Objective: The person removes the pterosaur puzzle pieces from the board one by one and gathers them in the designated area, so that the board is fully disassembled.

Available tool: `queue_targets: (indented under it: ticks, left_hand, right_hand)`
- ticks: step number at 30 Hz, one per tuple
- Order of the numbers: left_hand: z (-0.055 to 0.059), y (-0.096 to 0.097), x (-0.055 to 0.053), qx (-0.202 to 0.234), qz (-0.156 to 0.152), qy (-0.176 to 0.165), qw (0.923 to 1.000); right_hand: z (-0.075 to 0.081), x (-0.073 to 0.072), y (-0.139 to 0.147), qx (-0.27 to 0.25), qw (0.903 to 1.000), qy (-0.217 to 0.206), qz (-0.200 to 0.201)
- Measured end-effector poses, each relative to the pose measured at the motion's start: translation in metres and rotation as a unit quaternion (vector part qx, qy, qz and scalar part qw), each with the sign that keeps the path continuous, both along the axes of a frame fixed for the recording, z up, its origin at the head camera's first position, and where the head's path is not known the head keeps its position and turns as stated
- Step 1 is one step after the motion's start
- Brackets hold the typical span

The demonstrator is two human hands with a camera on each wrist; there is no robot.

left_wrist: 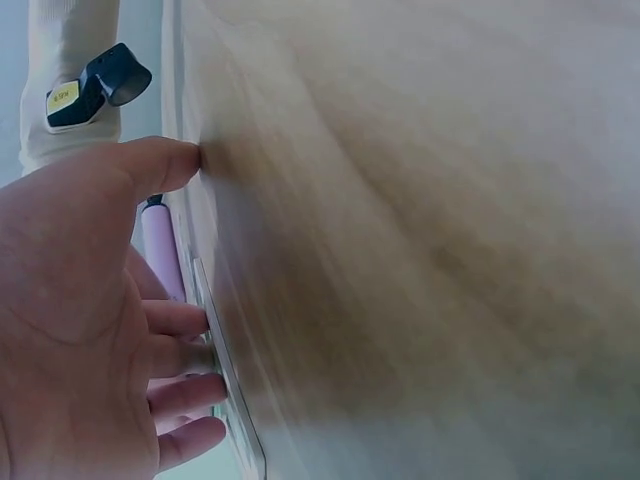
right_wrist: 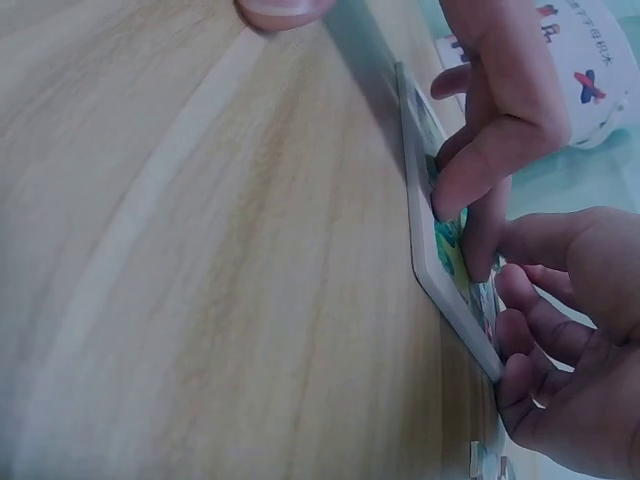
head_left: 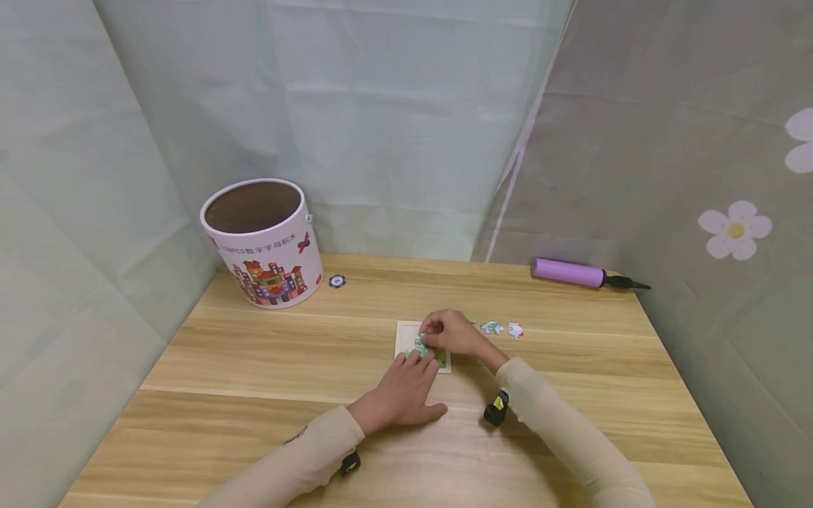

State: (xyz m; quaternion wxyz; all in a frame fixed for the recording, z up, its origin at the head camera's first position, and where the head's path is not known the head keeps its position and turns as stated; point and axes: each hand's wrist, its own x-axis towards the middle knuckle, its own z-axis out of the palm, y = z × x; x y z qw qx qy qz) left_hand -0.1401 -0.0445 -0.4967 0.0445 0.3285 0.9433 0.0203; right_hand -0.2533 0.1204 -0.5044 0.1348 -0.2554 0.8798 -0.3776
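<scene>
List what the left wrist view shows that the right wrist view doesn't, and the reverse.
Only the left wrist view: the purple pump, and the black device with a yellow label on the right sleeve.

Only the right wrist view: the printed white bucket, and small bits at the bottom edge that look like loose puzzle pieces.

Both: the left hand, the pale edge of the puzzle board seen low from the side, and the wooden table.
</scene>
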Motion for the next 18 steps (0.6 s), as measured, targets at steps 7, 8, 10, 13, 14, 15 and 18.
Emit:
queue_targets:
  ticks: [7,8,10,13,14,15,18]
  left_hand:
    - [-0.001,-0.001,0.003,0.003,-0.003,-0.005,1.0000]
    - [-0.001,-0.002,0.004,0.002,-0.005,-0.005,1.0000]
    - [-0.001,-0.003,0.006,0.001,-0.011,-0.005,0.9999]
    - [-0.001,-0.006,0.007,0.004,-0.022,0.003,0.9997]
    - [-0.001,-0.006,0.007,0.006,-0.026,0.009,0.9996]
    - [-0.001,-0.007,0.007,0.008,-0.029,0.011,0.9995]
    - [0.001,-0.010,0.008,0.012,-0.039,0.017,0.9990]
  right_hand:
    - [0.000,0.000,-0.001,-0.005,1.0000,0.000,-0.003]
    - [0.001,0.001,-0.001,-0.008,1.0000,0.002,-0.003]
    - [0.002,0.002,-0.001,-0.018,0.9998,0.009,-0.003]
    - [0.004,0.003,0.000,-0.034,0.9992,0.019,-0.007]
    - [0.005,0.003,0.000,-0.039,0.9989,0.022,-0.010]
    - [0.006,0.004,0.002,-0.045,0.9985,0.027,-0.013]
    - [0.011,0.005,0.008,-0.060,0.9972,0.040,-0.021]
